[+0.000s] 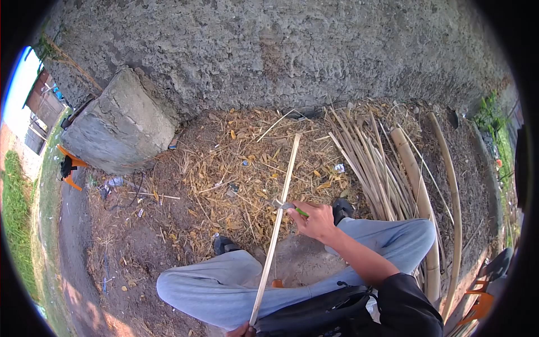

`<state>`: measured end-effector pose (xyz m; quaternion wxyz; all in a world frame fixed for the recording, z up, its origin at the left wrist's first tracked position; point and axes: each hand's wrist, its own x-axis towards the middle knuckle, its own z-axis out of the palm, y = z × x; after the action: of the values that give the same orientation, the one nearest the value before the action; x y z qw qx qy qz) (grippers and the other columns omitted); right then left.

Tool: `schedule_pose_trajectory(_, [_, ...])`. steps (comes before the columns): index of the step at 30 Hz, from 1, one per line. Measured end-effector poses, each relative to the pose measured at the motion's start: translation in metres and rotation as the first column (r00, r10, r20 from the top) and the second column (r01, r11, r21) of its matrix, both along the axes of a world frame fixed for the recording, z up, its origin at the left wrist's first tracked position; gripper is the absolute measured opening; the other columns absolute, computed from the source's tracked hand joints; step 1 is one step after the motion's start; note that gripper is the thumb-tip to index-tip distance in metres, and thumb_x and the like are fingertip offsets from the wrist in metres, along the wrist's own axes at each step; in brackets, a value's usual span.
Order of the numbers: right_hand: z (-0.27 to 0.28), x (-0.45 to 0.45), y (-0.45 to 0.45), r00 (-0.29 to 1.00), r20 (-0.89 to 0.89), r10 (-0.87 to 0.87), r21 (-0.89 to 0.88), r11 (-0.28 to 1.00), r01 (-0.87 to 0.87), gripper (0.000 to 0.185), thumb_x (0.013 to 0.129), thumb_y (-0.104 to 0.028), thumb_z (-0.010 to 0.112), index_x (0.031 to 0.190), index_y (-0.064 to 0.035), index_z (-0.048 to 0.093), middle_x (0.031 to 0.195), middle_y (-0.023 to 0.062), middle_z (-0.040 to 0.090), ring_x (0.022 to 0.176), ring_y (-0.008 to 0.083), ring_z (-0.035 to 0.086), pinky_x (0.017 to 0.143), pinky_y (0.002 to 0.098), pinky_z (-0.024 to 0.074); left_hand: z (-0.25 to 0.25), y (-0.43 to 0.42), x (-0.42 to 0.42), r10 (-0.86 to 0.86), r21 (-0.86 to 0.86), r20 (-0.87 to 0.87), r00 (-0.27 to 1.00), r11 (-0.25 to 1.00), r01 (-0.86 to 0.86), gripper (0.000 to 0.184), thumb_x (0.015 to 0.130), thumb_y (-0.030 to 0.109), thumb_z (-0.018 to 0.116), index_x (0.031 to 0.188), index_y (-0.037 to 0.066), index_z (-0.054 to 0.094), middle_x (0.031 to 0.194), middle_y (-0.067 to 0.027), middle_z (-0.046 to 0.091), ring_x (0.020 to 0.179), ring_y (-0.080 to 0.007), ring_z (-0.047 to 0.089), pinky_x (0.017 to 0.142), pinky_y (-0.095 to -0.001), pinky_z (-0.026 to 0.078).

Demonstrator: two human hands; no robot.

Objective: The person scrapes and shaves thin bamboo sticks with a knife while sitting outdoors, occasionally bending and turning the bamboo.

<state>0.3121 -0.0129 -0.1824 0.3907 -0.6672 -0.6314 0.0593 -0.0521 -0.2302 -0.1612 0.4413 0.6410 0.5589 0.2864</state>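
A long, pale bamboo strip point(273, 238) slants up from my lap, its far end above the leaf-strewn ground. My left hand point(242, 330), partly cut off at the bottom edge, is closed around the strip's near end. In my right hand point(316, 219) is a small green-handled knife point(302, 212), its metal part against the strip about midway along. A pale curl, perhaps a shaving, shows where the metal meets the strip. My fingers partly hide the tool.
Several split bamboo strips point(365, 163) lie in a pile at the right, beside thick bamboo poles point(418, 174). A concrete block point(126, 118) stands at the left against a rough wall point(292, 50). Dry leaves and litter cover the ground before my bent legs point(210, 283).
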Motion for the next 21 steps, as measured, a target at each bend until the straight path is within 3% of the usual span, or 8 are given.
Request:
schedule_pose_trajectory(5, [-0.005,0.014,0.015,0.999,-0.027,-0.028,0.045,0.999,0.03,0.024,0.088,-0.032,0.073,0.1,-0.0116,0.075,0.059,0.009,0.065,0.048,0.0252,0.063,0.044,0.037,0.0465,0.004,-0.005,-0.011,0.005,-0.172,0.007,1.0,0.985,-0.003,0.023,0.101,0.013,0.056,0.085,-0.002,0.064,0.064,-0.0027,0.055,0.059,-0.0102,0.048,0.052,-0.0287,0.039])
schedule_pose_trajectory(11, [-0.009,0.045,0.035,0.995,0.051,-0.089,0.023,0.996,0.088,0.031,0.093,-0.039,0.066,0.097,-0.0098,0.075,0.048,0.006,0.057,0.041,0.0225,0.058,0.04,0.0367,0.043,0.014,-0.011,-0.015,0.037,-0.216,0.046,0.998,0.976,-0.026,0.026,0.098,0.014,0.059,0.078,-0.002,0.061,0.062,-0.0037,0.054,0.056,-0.0111,0.046,0.05,-0.0301,0.036])
schedule_pose_trajectory(15, [-0.003,0.055,0.047,0.996,0.047,-0.072,0.054,0.996,0.069,0.032,0.094,-0.039,0.065,0.097,-0.0094,0.075,0.048,0.0054,0.057,0.041,0.0217,0.058,0.04,0.0371,0.0433,0.024,-0.005,-0.016,-0.003,-0.205,0.056,0.998,0.979,0.015,0.027,0.097,0.016,0.059,0.077,-0.002,0.061,0.061,-0.0042,0.054,0.054,-0.0119,0.046,0.049,-0.0307,0.036])
schedule_pose_trajectory(17, [0.002,0.058,0.051,0.995,0.034,-0.089,-0.02,0.996,0.09,0.031,0.094,-0.039,0.065,0.096,-0.0099,0.075,0.051,0.0059,0.06,0.043,0.0222,0.06,0.041,0.0383,0.0448,0.027,-0.007,-0.016,0.069,-0.226,0.041,0.997,0.972,-0.058,0.028,0.096,0.019,0.06,0.078,-0.003,0.061,0.058,-0.0037,0.052,0.052,-0.0123,0.045,0.048,-0.0309,0.035])
schedule_pose_trajectory(21, [-0.002,0.068,0.061,0.993,0.078,-0.085,0.032,0.996,0.083,0.03,0.094,-0.039,0.065,0.096,-0.011,0.075,0.055,0.0059,0.062,0.044,0.0232,0.061,0.042,0.0389,0.0456,0.034,-0.01,-0.015,0.104,-0.232,0.029,0.994,0.968,-0.095,0.029,0.096,0.02,0.06,0.077,-0.002,0.061,0.056,-0.0018,0.05,0.05,-0.0109,0.044,0.047,-0.03,0.033])
